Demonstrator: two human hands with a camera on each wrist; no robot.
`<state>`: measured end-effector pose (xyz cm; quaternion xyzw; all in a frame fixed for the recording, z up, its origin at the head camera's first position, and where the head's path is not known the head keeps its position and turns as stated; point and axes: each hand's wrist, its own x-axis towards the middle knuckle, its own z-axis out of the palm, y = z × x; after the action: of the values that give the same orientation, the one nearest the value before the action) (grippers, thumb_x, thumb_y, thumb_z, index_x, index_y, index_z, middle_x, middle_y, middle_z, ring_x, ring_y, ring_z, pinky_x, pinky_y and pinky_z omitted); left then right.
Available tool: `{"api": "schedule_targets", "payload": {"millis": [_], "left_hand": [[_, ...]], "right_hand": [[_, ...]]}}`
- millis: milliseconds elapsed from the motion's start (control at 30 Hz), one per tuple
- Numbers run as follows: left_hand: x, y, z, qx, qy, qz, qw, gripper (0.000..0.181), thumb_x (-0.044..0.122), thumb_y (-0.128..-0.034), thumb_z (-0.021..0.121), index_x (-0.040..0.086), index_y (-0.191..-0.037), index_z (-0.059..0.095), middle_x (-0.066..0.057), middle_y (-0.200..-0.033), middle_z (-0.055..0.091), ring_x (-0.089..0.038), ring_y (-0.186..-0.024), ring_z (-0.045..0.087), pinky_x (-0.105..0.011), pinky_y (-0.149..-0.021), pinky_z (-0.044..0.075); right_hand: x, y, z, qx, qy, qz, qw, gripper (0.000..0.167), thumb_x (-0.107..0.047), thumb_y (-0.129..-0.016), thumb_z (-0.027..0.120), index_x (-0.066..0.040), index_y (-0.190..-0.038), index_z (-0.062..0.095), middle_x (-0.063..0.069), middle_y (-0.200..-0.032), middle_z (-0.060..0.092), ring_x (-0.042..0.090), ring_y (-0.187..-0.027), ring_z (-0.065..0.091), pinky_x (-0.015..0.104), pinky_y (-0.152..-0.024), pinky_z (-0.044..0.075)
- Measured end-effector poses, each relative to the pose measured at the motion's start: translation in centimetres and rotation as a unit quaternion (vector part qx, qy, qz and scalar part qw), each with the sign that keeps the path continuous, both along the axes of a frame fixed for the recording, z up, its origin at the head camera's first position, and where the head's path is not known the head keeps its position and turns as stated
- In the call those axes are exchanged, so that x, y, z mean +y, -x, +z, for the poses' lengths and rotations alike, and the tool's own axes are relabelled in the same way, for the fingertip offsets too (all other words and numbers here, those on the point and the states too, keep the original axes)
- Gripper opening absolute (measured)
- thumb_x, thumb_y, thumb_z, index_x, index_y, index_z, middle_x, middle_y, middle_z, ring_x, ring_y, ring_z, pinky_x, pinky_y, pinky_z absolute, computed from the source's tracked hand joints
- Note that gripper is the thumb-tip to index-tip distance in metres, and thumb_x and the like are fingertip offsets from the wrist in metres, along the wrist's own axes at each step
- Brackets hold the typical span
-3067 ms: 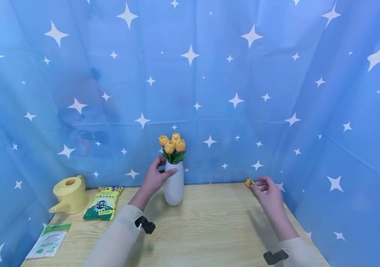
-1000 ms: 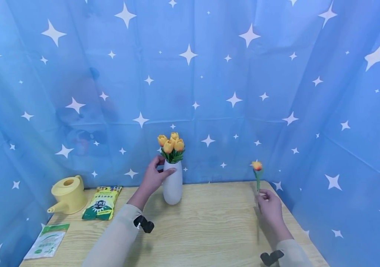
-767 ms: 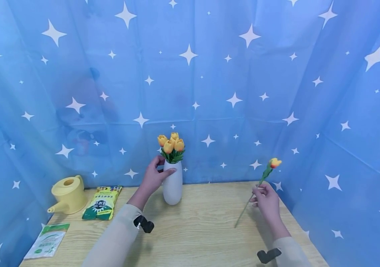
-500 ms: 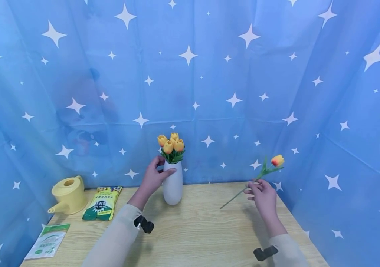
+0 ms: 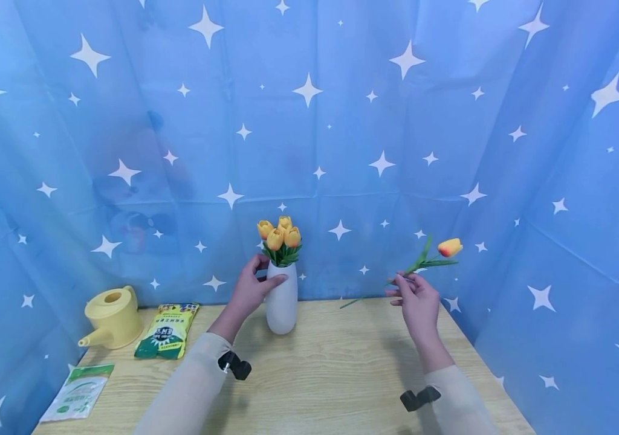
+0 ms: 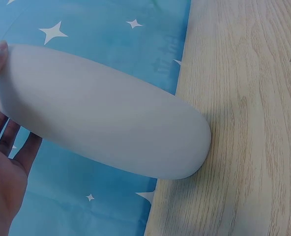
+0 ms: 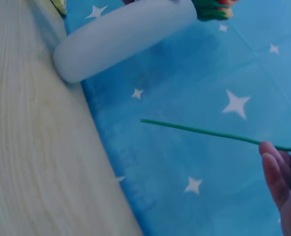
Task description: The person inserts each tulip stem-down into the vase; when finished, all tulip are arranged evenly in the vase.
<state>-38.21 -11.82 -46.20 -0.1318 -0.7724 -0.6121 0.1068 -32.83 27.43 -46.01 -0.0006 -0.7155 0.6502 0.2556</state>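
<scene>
A white vase [image 5: 282, 302] stands upright on the wooden table, filled with several yellow-orange tulips [image 5: 279, 234]. My left hand [image 5: 251, 287] grips the vase near its neck, thumb across the front; the left wrist view shows the white vase [image 6: 106, 113] with fingers behind it. To the right, my right hand [image 5: 417, 302] pinches a single tulip [image 5: 450, 247] by its green stem. Its bloom tilts up to the right, and the stem's lower end points left toward the vase. In the right wrist view the bare stem [image 7: 199, 131] shows apart from the vase; the bloom is out of that view.
A yellow watering can [image 5: 113, 317] stands at the table's back left. Beside it lies a yellow-green packet [image 5: 168, 331], and a white-green sachet [image 5: 77, 393] lies nearer the front. A blue star-patterned curtain [image 5: 342, 151] rises along the table's back edge.
The right hand has picked the single tulip up from the table's back right, turned its stem end leftward, and moved up and left. The left hand keeps its grip on the vase.
</scene>
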Motion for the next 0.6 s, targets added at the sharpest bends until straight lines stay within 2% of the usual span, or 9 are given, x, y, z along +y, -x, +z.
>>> {"api": "schedule_targets", "payload": {"millis": [233, 467, 600], "left_hand": [[-0.1, 0.1, 0.0, -0.002, -0.002, 0.0, 1.0, 0.056, 0.039, -0.0934, 0.092, 0.015, -0.133, 0.061, -0.011, -0.139, 0.064, -0.039, -0.135, 0.06, -0.06, -0.112, 0.055], [0.0, 0.0, 0.0, -0.002, -0.002, -0.003, 1.0, 0.058, 0.04, -0.0934, 0.092, 0.014, -0.135, 0.061, -0.012, -0.14, 0.064, -0.04, -0.135, 0.06, -0.061, -0.111, 0.055], [0.0, -0.1, 0.1, -0.006, -0.004, -0.002, 1.0, 0.058, 0.038, -0.093, 0.093, 0.013, -0.134, 0.061, -0.012, -0.14, 0.064, -0.039, -0.135, 0.06, -0.06, -0.112, 0.055]], "right_hand": [[-2.0, 0.7, 2.1, 0.029, -0.004, 0.01, 0.9995, 0.025, -0.02, -0.112, 0.07, 0.0, -0.127, 0.073, 0.025, -0.119, 0.079, 0.015, -0.084, 0.082, 0.032, -0.068, 0.067], [-3.9, 1.0, 4.2, 0.068, -0.003, 0.017, 0.9975, 0.028, -0.025, -0.11, 0.073, 0.0, -0.122, 0.075, 0.022, -0.111, 0.081, 0.021, -0.085, 0.083, 0.035, -0.068, 0.068], [-4.8, 1.2, 5.2, 0.096, 0.0, 0.024, 0.9951, 0.029, -0.028, -0.11, 0.074, 0.0, -0.12, 0.076, 0.021, -0.108, 0.082, 0.019, -0.083, 0.082, 0.037, -0.069, 0.068]]}}
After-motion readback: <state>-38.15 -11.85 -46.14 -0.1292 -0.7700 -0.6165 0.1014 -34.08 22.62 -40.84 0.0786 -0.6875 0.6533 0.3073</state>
